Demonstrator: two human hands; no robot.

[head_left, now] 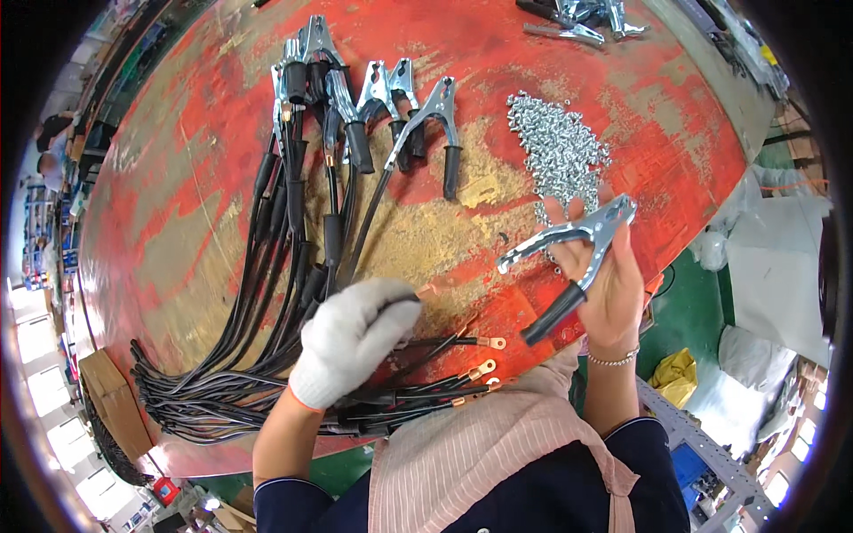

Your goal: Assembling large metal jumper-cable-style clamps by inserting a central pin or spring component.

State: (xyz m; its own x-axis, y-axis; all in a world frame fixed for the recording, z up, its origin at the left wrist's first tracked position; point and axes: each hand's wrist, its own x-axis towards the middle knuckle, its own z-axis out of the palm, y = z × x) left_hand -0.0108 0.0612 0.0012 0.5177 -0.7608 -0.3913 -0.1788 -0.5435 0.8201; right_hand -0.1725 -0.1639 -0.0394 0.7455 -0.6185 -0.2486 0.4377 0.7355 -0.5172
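Observation:
My left hand (355, 342), in a white knit glove, is closed round a black cable, and a blurred copper lug (430, 290) pokes out past its fingers. In my bare right hand (613, 293) lies a silver spring clamp (597, 227), its jaw pointing up and right. One of its arms wears a black sleeve (555, 313); the other is bare metal. Beneath and beside my left hand runs a bundle of black cables (204, 400), several ending in copper lugs (482, 369) near the table's front edge.
Several clamps joined to cables (355, 115) lie at the back left of the worn red table (169, 178). A heap of small metal nuts or bolts (560, 151) sits beyond my right hand. More clamps (582, 19) lie at the far right. A cardboard box (114, 404) stands beside the table's left edge.

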